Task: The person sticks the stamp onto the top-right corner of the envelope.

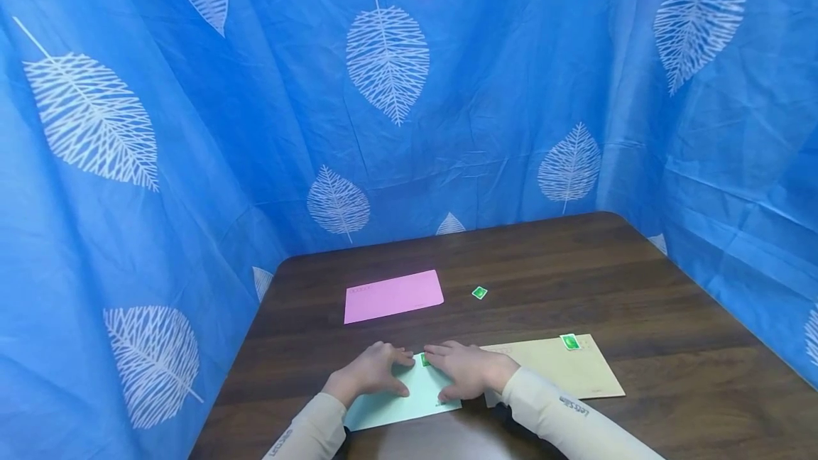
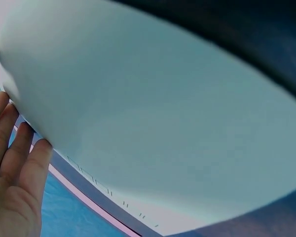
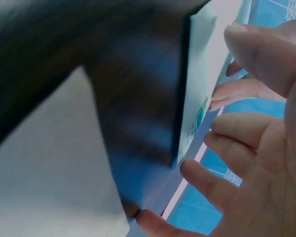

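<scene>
A mint green envelope [image 1: 396, 409] lies on the dark wooden table near its front edge. On its upper right corner is a green stamp [image 1: 424, 359], partly covered by my right hand [image 1: 465, 369], whose extended fingers rest over that end of the envelope. My left hand [image 1: 373, 373] lies over the upper left part, thumb apart from the fingers. In the left wrist view, the left fingers [image 2: 37, 163] meet the long edge of the envelope [image 2: 163, 113]. The right wrist view has the right fingers [image 3: 237, 126] spread along the envelope's edge beside the stamp [image 3: 201, 113].
A cream envelope [image 1: 549, 373] with a green stamp [image 1: 570, 341] at its upper right lies just right of my right hand, partly under the forearm. Farther back are a pink envelope [image 1: 393, 298] and a loose green stamp [image 1: 479, 292]. Blue leaf-patterned curtains [image 1: 447, 91] surround the table [image 1: 543, 261].
</scene>
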### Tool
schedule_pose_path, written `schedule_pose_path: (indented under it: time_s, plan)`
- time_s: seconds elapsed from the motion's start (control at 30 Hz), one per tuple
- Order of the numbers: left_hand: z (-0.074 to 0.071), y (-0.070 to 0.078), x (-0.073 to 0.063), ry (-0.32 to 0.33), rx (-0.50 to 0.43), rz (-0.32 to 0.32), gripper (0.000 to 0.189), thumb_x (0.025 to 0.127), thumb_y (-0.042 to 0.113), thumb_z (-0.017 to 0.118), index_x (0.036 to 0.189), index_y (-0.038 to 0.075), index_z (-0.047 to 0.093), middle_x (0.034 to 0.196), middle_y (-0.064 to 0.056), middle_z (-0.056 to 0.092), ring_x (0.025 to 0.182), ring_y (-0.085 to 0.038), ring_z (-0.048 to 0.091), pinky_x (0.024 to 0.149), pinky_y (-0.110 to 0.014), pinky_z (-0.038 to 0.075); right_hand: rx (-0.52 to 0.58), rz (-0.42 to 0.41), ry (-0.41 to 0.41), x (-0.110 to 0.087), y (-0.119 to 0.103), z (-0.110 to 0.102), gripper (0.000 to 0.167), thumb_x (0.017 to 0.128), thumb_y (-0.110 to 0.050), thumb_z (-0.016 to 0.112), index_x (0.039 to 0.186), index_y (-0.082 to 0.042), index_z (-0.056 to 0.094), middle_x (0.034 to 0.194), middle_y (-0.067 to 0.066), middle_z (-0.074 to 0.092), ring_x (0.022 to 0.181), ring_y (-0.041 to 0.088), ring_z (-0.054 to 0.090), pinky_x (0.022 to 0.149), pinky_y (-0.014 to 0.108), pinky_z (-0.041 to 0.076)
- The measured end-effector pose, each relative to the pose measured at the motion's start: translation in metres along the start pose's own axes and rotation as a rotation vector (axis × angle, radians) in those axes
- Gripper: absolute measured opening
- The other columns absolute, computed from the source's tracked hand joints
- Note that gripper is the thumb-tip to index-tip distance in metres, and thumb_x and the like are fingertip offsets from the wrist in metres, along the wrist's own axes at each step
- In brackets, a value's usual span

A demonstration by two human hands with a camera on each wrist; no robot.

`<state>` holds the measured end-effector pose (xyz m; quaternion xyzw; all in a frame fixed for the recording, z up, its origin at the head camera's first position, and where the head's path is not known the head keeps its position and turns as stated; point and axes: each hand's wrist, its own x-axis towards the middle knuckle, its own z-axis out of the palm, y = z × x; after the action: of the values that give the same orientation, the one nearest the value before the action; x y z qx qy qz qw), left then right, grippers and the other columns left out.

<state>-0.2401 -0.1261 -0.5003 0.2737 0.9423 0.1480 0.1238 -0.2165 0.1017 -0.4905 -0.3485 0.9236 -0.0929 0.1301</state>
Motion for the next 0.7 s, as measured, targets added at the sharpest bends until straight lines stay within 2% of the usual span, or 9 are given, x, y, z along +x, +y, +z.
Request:
schedule_pose_path:
  time_s: [0.23, 0.47, 0.7]
  plan:
    - [0.0004, 0.001, -0.0003, -0.008, 0.014, -0.01, 0.053, 0.072, 0.035, 0.088, 0.121, 0.019, 0.074, 0.13, 0.001, 0.069, 0.129, -0.025, 0.06, 0.108, -0.047, 0.048, 0.002, 0.0, -0.005, -0.0006, -0.0004, 0.0021, 0.072, 0.09, -0.042, 0.071, 0.15, -0.011, 0.046, 0.159, 0.004, 0.042, 0.146, 0.029, 0.04, 0.109, 0.057, 0.045]
    - [0.0008, 0.0012, -0.0033, -0.012, 0.017, -0.02, 0.053, 0.073, 0.035, 0.088, 0.121, 0.02, 0.074, 0.13, 0.002, 0.069, 0.129, -0.026, 0.06, 0.108, -0.047, 0.048, 0.011, 0.021, -0.017, -0.0003, -0.0025, 0.0029, 0.075, 0.089, -0.046, 0.071, 0.151, -0.014, 0.044, 0.16, 0.002, 0.041, 0.146, 0.031, 0.039, 0.108, 0.062, 0.043]
    - [-0.0007, 0.0026, -0.0017, -0.014, 0.023, -0.028, 0.053, 0.074, 0.035, 0.088, 0.123, 0.021, 0.073, 0.131, 0.003, 0.069, 0.13, -0.025, 0.059, 0.108, -0.047, 0.048, -0.012, 0.037, 0.002, -0.0011, -0.0035, 0.0044, 0.073, 0.087, -0.043, 0.073, 0.149, -0.014, 0.047, 0.158, -0.002, 0.044, 0.145, 0.031, 0.039, 0.107, 0.063, 0.043]
